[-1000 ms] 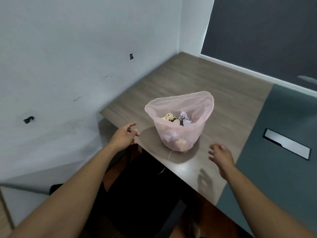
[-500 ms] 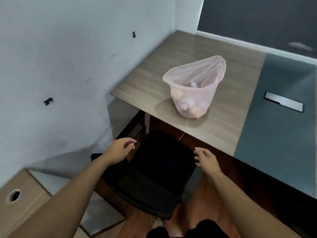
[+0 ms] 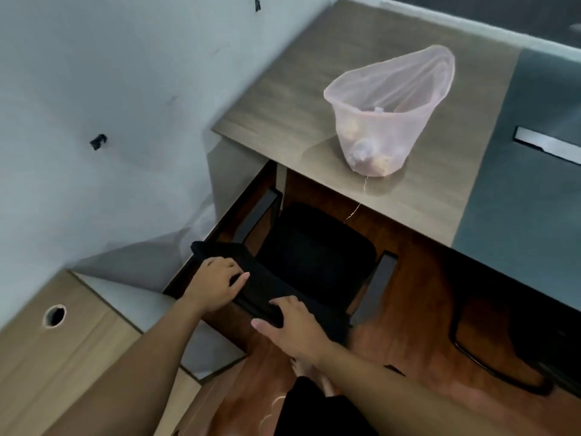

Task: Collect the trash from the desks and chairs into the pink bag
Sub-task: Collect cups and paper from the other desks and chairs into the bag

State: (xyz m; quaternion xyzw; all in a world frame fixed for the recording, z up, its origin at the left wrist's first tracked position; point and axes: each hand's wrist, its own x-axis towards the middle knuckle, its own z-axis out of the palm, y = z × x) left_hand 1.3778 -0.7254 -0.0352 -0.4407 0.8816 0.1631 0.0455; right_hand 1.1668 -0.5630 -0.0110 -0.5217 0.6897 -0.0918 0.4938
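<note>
Nearest to you, both hands have come down from beside the bag, where they hung free a second ago, onto the black chair back (image 3: 264,287). Your left hand (image 3: 217,284) lies over its top edge with the fingers bent round it. Your right hand (image 3: 292,325) grips the same edge just beside it, thumb pointing left. Neither hand carries any trash.

You have also stepped back, so the chair seat (image 3: 314,247) now shows, half tucked under the tabletop (image 3: 283,89). My reading is that you have finished at the bag for now and are about to pull the chair out to check it. The visible part of the seat shows no litter.

Further off, the pink bag (image 3: 386,121) stands upright and open on the tabletop near its front edge, well apart from your hands. There is crumpled trash (image 3: 367,152) in its bottom, and a thin thread (image 3: 364,184) trails from it.

No brand, label or writing can be read anywhere.
</note>
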